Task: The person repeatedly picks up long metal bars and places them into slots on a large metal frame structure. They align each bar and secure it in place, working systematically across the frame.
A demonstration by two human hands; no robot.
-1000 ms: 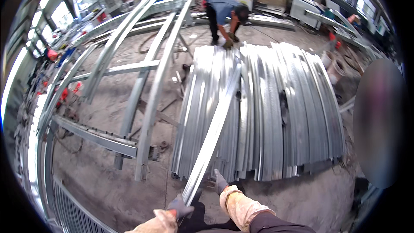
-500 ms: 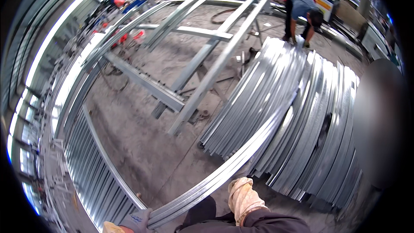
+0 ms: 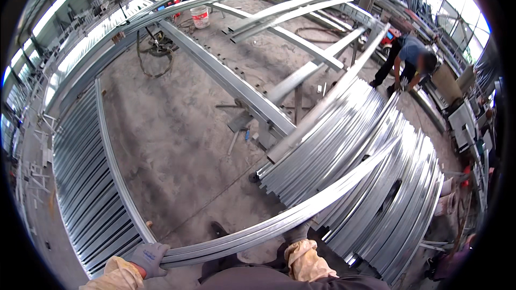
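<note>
Fingers (image 3: pixel 156 251) both hands grip one steel channel (image 3: pixel 301 209).

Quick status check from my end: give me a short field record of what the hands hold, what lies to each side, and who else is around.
Left hand: gloved, grip closed on the near end of the long steel channel.
Right hand: gloved, gripping the same channel farther along.
Channel position: lifted, running from lower left up over the stack.
Right side: stack of steel channels on the concrete floor.
Left side: second row of channels laid flat.
Beyond: welded steel frame, white bucket.
Other person: bent over the stack's far end.
</note>
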